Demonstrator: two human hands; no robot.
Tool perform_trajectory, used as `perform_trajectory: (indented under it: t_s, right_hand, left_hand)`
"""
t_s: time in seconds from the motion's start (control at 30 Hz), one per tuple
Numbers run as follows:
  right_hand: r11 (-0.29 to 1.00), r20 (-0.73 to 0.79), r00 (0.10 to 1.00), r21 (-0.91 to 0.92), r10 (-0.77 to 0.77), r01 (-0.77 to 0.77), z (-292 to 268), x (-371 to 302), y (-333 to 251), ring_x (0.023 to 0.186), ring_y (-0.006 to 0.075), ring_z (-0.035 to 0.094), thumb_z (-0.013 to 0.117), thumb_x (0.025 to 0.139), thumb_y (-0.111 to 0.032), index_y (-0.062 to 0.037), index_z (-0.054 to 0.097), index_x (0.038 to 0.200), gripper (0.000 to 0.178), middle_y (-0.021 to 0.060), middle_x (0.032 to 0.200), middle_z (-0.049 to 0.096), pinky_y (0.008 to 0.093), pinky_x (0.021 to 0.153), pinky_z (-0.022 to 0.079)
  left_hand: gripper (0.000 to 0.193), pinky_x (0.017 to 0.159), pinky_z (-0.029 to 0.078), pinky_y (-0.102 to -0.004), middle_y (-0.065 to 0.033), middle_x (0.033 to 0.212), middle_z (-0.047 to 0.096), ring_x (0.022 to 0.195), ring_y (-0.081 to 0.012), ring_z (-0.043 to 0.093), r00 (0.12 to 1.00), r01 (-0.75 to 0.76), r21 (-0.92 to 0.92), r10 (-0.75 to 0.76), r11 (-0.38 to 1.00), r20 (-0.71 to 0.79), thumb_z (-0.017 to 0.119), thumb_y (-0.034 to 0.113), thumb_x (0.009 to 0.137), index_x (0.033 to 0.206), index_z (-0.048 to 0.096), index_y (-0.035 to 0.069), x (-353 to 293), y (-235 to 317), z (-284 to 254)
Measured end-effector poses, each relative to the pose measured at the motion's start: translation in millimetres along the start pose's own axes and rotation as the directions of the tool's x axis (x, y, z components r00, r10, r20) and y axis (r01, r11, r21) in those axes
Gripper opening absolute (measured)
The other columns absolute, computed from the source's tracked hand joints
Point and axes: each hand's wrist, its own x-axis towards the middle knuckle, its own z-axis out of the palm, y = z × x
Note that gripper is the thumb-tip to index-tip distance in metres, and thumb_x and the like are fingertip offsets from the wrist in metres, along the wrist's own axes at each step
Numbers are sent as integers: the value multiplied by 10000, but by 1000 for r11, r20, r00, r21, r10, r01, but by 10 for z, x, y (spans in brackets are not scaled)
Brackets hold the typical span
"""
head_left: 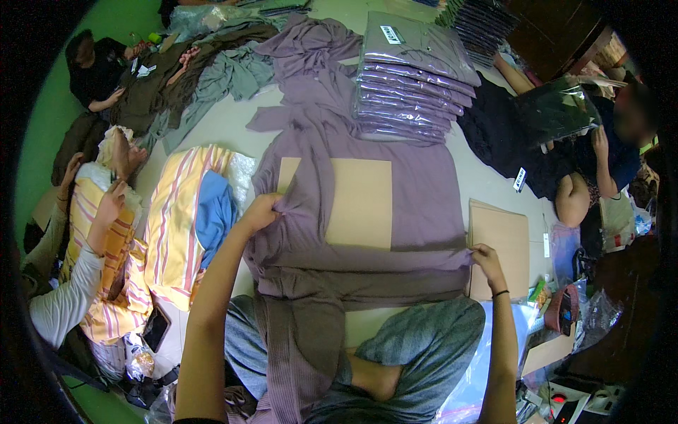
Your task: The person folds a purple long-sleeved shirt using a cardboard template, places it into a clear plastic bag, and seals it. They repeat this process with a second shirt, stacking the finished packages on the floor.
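A mauve knit garment point(427, 184) lies spread on the floor in front of my crossed legs. On top of it rests a tan cardboard sheet point(360, 205), its left part covered by a fold of the cloth. My left hand point(263, 212) pinches bunched fabric at the garment's left side, beside the cardboard. At the right end of the folded lower edge, my right hand point(489, 263) grips the cloth between thumb and fingers. Ribbed fabric from the same garment trails over my left leg.
A stack of bagged mauve garments point(417, 78) stands at the far side. More cardboard sheets point(498, 244) lie to the right. Striped yellow garments point(187, 219) and a phone point(156, 327) are at left. Other people sit along both sides, handling clothes.
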Motion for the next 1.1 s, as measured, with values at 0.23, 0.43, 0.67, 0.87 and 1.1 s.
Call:
perform_trajectory:
  t_s: [0.23,0.43,0.67,0.87,1.1]
  right_hand:
    - [931,-338,923,-361,-183,52,284,-32,69,825,263,536,515,721,-28,-8,532,937,217,140,845,551,313,741,427]
    - [377,53,860,-884,-507,277,979,-371,-617,1051,276,411,564,671,-135,-47,502,1008,354,109,1187,396,420,900,299]
    - [657,69,806,-541,-588,526,1948,475,-1486,1095,314,371,581,699,-193,-9,452,1053,419,176,1179,396,412,898,306]
    - [559,-2,639,-487,-769,671,2856,1382,-2429,1022,327,430,600,698,-174,-27,439,1090,449,181,1103,447,393,854,367]
    - [848,-42,892,-333,-450,412,3020,1898,-2705,824,245,564,585,734,-151,-76,501,1080,364,103,853,578,336,681,442]
  left_hand:
    - [236,685,402,-267,-111,738,562,732,-178,535,988,43,-70,-52,997,-142,466,-69,578,804,506,-16,44,-168,77]
    - [259,665,419,-273,-130,749,573,737,-211,571,984,65,-125,-84,990,-156,433,-91,607,827,531,2,104,-324,124]
    - [242,663,432,-285,-135,744,585,745,-226,587,959,67,-131,-100,989,-265,452,-83,631,827,555,18,58,-213,180]
    - [242,703,441,-264,-119,812,602,792,-212,594,934,66,-197,-130,978,-333,484,-91,645,853,548,15,26,-164,201]
    - [291,784,418,-237,-66,917,566,881,-132,543,964,75,-495,-191,866,-188,515,-114,681,941,506,17,44,-249,156]
